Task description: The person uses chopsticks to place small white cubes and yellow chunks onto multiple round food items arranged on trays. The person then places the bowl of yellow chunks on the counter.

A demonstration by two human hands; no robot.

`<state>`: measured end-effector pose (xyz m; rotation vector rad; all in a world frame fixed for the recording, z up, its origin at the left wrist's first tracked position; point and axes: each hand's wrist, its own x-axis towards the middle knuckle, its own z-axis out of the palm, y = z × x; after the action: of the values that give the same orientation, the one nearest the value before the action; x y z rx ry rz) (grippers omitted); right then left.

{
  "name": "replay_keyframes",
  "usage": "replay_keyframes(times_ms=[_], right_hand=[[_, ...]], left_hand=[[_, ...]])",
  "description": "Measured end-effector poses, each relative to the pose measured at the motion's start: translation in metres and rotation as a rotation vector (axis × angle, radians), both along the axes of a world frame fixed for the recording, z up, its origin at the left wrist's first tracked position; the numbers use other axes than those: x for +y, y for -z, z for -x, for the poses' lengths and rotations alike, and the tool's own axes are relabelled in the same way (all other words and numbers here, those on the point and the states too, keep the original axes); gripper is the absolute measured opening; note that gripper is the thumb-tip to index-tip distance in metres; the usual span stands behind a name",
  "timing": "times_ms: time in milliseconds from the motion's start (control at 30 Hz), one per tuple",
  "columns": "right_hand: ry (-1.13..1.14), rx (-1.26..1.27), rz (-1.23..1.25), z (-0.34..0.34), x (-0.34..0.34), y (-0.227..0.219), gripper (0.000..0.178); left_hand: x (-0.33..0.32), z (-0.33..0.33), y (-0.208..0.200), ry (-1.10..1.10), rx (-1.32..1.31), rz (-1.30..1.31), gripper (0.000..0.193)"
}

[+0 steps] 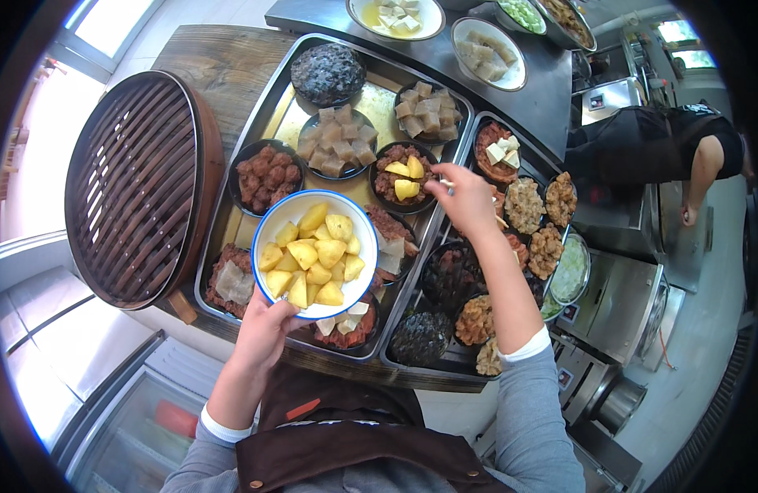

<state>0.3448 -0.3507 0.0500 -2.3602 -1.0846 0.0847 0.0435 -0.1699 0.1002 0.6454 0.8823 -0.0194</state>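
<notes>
My left hand [268, 333] grips the near rim of a white bowl [364, 289] with a blue edge. Yellow potato chunks [319, 253] fill it, and it hangs over the left metal tray. My right hand [461, 197] reaches to a small dark bowl [412, 205] of reddish-brown meat pieces [387, 185]. Three potato pieces [407, 190] lie on that meat. The right thumb and fingers are pinched together at the bowl's right side; whatever they may hold is hidden. Behind this dish stand dark bowls of translucent jelly-like cubes [337, 142].
The left metal tray [268, 107] and a second tray [477, 123] carry several filled dishes. A round slatted wooden steamer [136, 189] stands at left. Bowls of white cubes [398, 18] and grey pieces [486, 62] sit behind. Another person [666, 148] is at the right.
</notes>
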Motion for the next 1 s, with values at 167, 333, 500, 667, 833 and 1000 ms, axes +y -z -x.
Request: replay_keyframes(times_ms=[167, 333, 500, 667, 833, 1000], right_hand=[[0.093, 0.392, -0.063, 0.05, 0.001, -0.064, 0.02], [-0.304, 0.309, 0.009, 0.112, 0.03, -0.102, 0.029], [-0.529, 0.02, 0.095, 0.133, 0.048, -0.089, 0.034], [-0.774, -0.076, 0.342, 0.147, 0.066, -0.087, 0.029], [-0.886, -0.044, 0.45, 0.147, 0.087, -0.094, 0.022], [-0.817, 0.03, 0.433, 0.148, 0.114, -0.093, 0.03]], left_hand=[[-0.008, 0.006, 0.005, -0.1, 0.003, 0.059, 0.067], [-0.024, 0.023, 0.001, -0.186, -0.102, 0.057, 0.062], [-0.041, 0.051, -0.002, -0.21, -0.07, 0.018, 0.062], [-0.033, 0.078, -0.002, -0.147, -0.082, -0.001, 0.069], [-0.008, 0.092, -0.003, -0.017, -0.07, 0.094, 0.075], [0.028, 0.096, 0.005, -0.012, -0.066, 0.119, 0.076]])
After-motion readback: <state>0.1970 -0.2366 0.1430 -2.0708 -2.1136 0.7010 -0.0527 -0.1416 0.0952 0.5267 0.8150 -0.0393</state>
